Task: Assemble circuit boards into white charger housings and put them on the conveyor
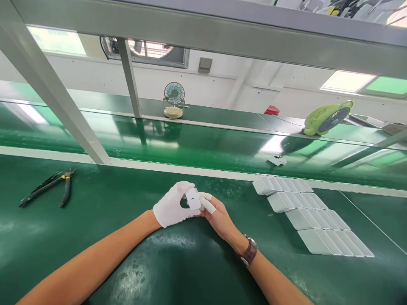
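Note:
Near the middle of the bench, both hands meet at a small white block (pixel 192 198) with rounded corners and a short dark slot in its face, like a USB charger housing. My left hand (pixel 174 205), in a white glove, is closed on its left side with the thumb above. Opposite, my right hand (pixel 219 216) grips the right edge. White finger cots cover two of its fingertips, and a brown-strapped watch (pixel 249 250) is on the wrist. The fingers partly hide the block's right side.
Rows of white plastic housings (pixel 307 218) lie at the right. Cutting pliers (pixel 65 182) and dark tweezers (pixel 41 185) lie at the left. Past a pale rail (pixel 181 169) runs a shiny green belt (pixel 203 146) with a small white part (pixel 277 160). Two fans (pixel 174 95) stand beyond.

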`<state>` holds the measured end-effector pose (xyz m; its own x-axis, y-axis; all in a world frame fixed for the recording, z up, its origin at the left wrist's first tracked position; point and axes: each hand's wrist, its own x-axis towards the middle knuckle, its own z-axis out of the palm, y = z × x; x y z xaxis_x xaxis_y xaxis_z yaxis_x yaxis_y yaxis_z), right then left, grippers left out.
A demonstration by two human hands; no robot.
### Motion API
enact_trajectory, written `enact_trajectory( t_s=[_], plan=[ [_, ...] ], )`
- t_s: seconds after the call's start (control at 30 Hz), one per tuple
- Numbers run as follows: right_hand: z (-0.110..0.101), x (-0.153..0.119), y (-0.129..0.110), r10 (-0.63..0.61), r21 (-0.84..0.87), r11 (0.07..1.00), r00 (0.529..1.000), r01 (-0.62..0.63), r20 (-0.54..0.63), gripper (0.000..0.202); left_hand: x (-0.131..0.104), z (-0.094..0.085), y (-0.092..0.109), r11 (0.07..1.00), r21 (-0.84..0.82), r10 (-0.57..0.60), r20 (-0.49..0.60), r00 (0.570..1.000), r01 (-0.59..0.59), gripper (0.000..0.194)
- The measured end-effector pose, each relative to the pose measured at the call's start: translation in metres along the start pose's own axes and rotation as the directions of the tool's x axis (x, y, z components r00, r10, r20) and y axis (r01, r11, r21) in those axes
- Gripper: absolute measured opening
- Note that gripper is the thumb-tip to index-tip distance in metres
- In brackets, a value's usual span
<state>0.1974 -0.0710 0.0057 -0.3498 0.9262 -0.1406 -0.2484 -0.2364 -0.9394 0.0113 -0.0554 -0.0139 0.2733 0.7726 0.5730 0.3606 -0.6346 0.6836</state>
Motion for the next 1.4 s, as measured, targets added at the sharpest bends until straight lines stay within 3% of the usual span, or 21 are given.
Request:
enact_trajectory(
  t_s=[0.23, 0.43, 0.57, 0.7, 0.83, 0.9, 1.0, 1.07, 1.13, 1.23, 1.4],
  plan=[
    [-0.001, -0.002, 0.001, 0.041, -0.061, 0.997, 0.999, -0.039, 0.034, 0.042, -0.002, 0.0, -0.008, 0.995, 0.069, 0.067, 0.034, 0.997, -0.069, 0.085],
    [-0.005, 0.0, 0.005, -0.041, -0.225, 0.972, 0.996, 0.059, 0.084, 0.038, 0.004, -0.004, -0.002, 0.995, -0.011, 0.104, 0.065, 0.992, -0.103, 0.074],
    [-0.006, 0.0, 0.007, -0.059, -0.297, 0.951, 0.995, 0.082, 0.086, 0.038, 0.009, -0.008, 0.002, 0.998, -0.059, 0.01, 0.125, 0.992, -0.003, 0.063],
    [-0.005, 0.001, 0.007, -0.012, -0.221, 0.974, 0.994, 0.036, 0.109, 0.038, 0.01, -0.008, 0.003, 0.984, -0.153, -0.071, 0.133, 0.989, 0.091, 0.064],
    [-0.005, 0.002, 0.007, 0.008, -0.219, 0.975, 0.991, 0.021, 0.13, 0.038, 0.007, -0.007, 0.001, 0.987, -0.149, -0.047, 0.124, 0.991, 0.065, 0.069],
    [-0.006, 0.001, 0.007, -0.049, -0.275, 0.958, 0.992, 0.079, 0.114, 0.038, 0.005, -0.006, -0.001, 0.993, -0.118, -0.001, 0.109, 0.994, 0.014, 0.072],
    [-0.007, 0.0, 0.007, -0.3, -0.462, 0.846, 0.954, 0.266, 0.001, 0.035, 0.003, -0.003, -0.005, 0.998, -0.067, 0.008, 0.08, 0.997, -0.003, 0.08],
    [-0.01, -0.001, 0.007, -0.497, -0.639, 0.674, 0.867, 0.371, -0.021, 0.032, 0.002, -0.001, -0.007, 0.997, -0.029, -0.063, 0.071, 0.995, 0.066, 0.083],
    [-0.012, -0.001, 0.007, -0.614, -0.768, 0.481, 0.788, 0.424, 0.05, 0.031, 0.002, 0.002, -0.009, 0.992, -0.007, -0.122, 0.07, 0.99, 0.123, 0.077],
    [-0.015, 0.0, 0.008, -0.636, -0.832, 0.327, 0.756, 0.448, 0.157, 0.036, 0.004, 0.002, -0.008, 0.988, -0.027, -0.15, 0.089, 0.985, 0.153, 0.068],
    [-0.018, 0.001, 0.011, -0.605, -0.839, 0.279, 0.764, 0.468, 0.225, 0.034, 0.007, -0.003, -0.001, 0.935, -0.121, -0.327, 0.073, 0.942, 0.333, 0.058]
  ],
)
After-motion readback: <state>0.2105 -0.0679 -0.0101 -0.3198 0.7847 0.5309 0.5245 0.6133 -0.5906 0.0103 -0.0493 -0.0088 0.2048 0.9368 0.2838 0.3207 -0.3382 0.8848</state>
